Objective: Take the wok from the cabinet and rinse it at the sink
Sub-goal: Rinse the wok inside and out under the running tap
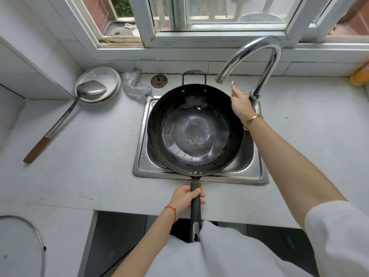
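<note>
A black wok [194, 128] sits over the steel sink [257, 174], filling most of the basin, with a little water pooled in its bottom. Its long black handle [195, 208] points toward me, and my left hand [186, 198] is wrapped around it near the wok. My right hand [240, 103] rests on the lever at the base of the chrome gooseneck faucet [257, 56]. The spout opens above the wok's far right rim. No water stream is visible.
On the white counter [89, 156] to the left lie a metal spatula with a wooden handle [60, 120] and stacked white plates [103, 82]. A steel scrubber [134, 84] and a drain strainer [159, 80] sit behind the sink. A glass lid [24, 236] is at bottom left, a yellow bottle [359, 74] far right.
</note>
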`<action>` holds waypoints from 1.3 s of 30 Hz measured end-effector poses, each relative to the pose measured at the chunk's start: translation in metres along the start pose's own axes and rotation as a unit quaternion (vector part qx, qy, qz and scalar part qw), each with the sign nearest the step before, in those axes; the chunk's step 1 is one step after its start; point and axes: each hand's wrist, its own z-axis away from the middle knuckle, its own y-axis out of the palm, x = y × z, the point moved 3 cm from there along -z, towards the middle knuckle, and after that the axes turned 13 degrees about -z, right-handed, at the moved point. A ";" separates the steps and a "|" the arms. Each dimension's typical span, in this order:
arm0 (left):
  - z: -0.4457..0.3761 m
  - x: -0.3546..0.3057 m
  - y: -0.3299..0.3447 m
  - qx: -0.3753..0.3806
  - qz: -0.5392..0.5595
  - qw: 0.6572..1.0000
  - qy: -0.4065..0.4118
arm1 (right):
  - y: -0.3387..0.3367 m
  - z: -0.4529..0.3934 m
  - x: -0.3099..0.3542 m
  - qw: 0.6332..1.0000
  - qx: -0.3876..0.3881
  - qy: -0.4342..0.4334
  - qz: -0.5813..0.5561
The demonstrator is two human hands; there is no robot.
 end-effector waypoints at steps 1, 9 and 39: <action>0.000 0.000 0.000 0.000 0.002 1.000 0.000 | 0.002 0.001 0.001 1.000 0.003 0.003 0.003; 0.002 -0.001 0.001 -0.005 0.010 1.000 0.003 | 0.004 0.000 0.006 0.998 0.029 -0.018 0.054; 0.001 0.002 0.003 -0.018 0.015 1.000 0.002 | 0.002 -0.005 0.009 0.991 0.051 -0.014 0.122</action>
